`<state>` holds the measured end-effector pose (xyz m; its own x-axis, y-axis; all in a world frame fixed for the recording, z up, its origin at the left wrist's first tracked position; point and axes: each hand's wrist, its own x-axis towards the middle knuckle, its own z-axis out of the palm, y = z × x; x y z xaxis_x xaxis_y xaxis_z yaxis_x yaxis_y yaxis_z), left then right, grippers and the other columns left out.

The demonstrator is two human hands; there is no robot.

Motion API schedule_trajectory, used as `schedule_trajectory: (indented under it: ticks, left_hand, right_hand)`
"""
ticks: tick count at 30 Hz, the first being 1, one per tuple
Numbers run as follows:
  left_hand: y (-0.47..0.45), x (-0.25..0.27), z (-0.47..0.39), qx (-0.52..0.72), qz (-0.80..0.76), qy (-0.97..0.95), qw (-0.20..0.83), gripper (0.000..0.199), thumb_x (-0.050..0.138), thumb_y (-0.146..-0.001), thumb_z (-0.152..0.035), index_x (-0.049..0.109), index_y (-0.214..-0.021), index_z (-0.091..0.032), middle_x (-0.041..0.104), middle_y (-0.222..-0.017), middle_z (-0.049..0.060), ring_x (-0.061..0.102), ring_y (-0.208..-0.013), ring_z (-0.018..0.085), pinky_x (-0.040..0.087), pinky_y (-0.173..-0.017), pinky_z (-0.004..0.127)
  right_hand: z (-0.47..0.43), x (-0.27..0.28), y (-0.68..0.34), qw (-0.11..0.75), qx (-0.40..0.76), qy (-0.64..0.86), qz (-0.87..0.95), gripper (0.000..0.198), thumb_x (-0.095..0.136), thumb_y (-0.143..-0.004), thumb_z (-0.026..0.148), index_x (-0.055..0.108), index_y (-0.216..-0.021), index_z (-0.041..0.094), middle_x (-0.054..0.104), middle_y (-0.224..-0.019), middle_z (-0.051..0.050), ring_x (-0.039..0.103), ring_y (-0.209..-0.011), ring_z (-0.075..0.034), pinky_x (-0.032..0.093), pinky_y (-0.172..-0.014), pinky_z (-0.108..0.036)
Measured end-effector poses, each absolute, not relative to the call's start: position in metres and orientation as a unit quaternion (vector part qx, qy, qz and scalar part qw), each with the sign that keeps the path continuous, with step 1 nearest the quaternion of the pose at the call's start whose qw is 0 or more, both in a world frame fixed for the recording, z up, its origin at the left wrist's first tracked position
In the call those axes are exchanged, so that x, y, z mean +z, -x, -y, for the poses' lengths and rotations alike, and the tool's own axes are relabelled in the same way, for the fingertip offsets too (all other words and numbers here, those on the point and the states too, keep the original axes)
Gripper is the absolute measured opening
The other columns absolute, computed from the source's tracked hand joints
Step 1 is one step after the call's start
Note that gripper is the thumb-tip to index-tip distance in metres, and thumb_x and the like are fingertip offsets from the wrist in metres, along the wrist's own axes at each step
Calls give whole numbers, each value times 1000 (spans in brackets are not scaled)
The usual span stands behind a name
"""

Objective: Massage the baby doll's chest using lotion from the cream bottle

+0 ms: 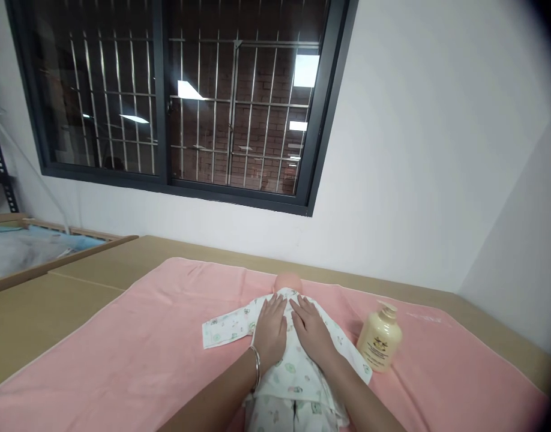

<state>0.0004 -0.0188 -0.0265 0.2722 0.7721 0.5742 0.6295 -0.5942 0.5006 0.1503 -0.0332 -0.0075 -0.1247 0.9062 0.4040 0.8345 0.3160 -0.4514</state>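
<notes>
A baby doll (288, 282) lies on a pink blanket (167, 324), its head pointing away from me. It wears a white printed top (291, 375) with long sleeves and matching trousers (275, 415). My left hand (272, 330) rests flat on the upper left of the top, fingers stretched toward the neckline; a silver bangle circles that wrist. On the upper right of the top lies my right hand (312, 330), also flat with fingers extended. Both hands hold nothing. The doll's face is not visible.
A cream pump bottle (380, 339) stands on the blanket, right of the doll by its sleeve. Wooden boards (81, 300) surround the blanket. At far left is a wooden-framed bin (41, 255) with plastic-wrapped contents. A barred window (233, 102) is set in the white wall behind.
</notes>
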Motion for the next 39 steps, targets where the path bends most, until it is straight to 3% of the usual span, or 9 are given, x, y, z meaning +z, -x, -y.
schedule_trajectory:
  ticks: [5,10,17,23,29,35,39]
  left_hand:
    - [3,-29,21,422,-410,-804,86,54,31,-86,-12,48,-137,-16,43,-147,7,31,-141,20,21,-119,49]
    - [0,-32,21,438,-473,-757,107,64,36,-78,-10,40,-142,-13,39,-150,8,27,-142,21,21,-119,44]
    - [-2,-30,18,430,-501,-741,125,55,38,-85,-23,46,-139,-11,41,-148,11,31,-141,25,23,-119,46]
    - [-2,-26,20,411,-514,-743,123,54,37,-86,-24,47,-138,-12,41,-148,10,31,-141,23,24,-118,45]
    - [-1,-31,17,447,-493,-735,128,49,39,-88,-24,50,-135,-16,45,-145,9,35,-139,25,26,-117,48]
    - [0,-33,22,524,-473,-691,154,45,32,-97,-36,53,-132,-19,50,-141,8,41,-135,23,32,-115,46]
    - [-1,-32,25,543,-463,-682,158,46,27,-98,-37,50,-134,-19,50,-141,8,41,-135,22,32,-115,46]
  right_hand:
    - [52,6,-140,255,11,569,781,52,38,-91,22,42,-143,23,35,-151,-8,27,-141,-26,19,-115,-48]
    - [58,14,-141,231,27,578,782,52,42,-90,23,45,-141,24,37,-149,-8,30,-140,-28,21,-114,-50]
    - [40,-11,-143,324,43,577,749,49,40,-91,25,48,-139,24,33,-152,-4,21,-143,-25,19,-116,-47]
    - [39,-19,-141,333,36,568,752,48,38,-92,27,47,-139,23,32,-152,-4,20,-143,-25,18,-117,-49]
    - [42,-6,-143,337,45,569,749,48,40,-90,26,50,-137,20,34,-151,-6,23,-143,-25,21,-116,-48]
    - [54,18,-143,429,1,550,716,54,41,-88,24,45,-141,18,23,-156,-5,15,-145,-23,22,-117,-46]
    - [53,10,-135,345,23,534,771,57,45,-86,23,42,-143,20,25,-155,-6,15,-145,-24,15,-118,-49]
